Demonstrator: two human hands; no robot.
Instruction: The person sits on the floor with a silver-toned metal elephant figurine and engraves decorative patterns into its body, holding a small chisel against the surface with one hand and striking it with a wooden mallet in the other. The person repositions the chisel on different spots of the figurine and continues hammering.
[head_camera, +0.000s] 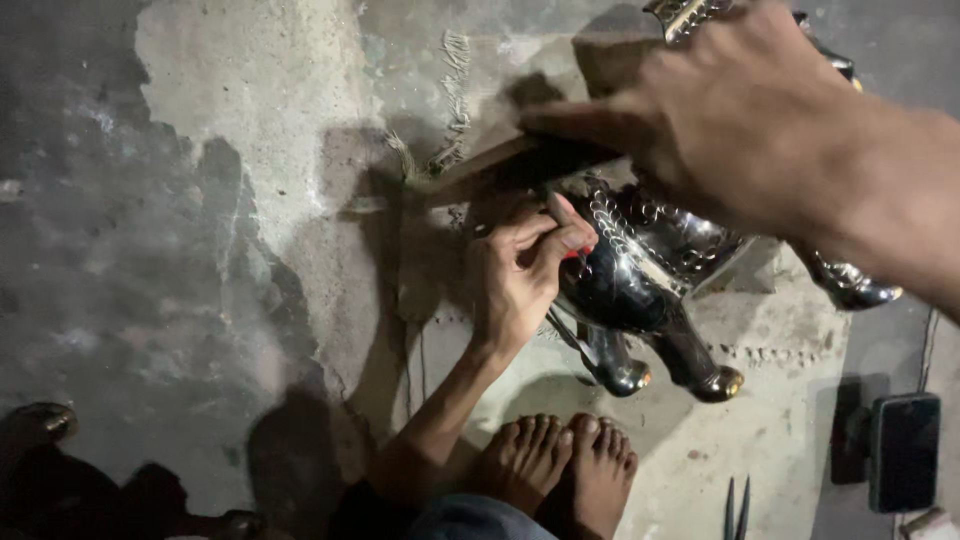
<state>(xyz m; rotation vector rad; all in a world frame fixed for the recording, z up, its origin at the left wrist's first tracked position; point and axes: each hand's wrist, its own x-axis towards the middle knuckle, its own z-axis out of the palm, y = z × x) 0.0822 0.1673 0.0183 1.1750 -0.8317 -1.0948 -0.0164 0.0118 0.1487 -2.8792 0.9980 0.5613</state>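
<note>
One shiny metal animal figure (640, 270) lies on the concrete floor (240, 200). The left hand (520, 275) pinches a small red tool against it. The right hand (760, 110), close and blurred, clenches a wooden stick (500, 165); its grip is partly hidden. Two bare feet (555, 470) below.

Rough, stained concrete floor (200, 200), cracked and patchy, dimly lit, with deep shadows pooling along the lower edge.

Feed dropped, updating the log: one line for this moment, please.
left hand: pinches small red tool against metal figure | right hand: grips wooden handle above | phone on floor
</note>
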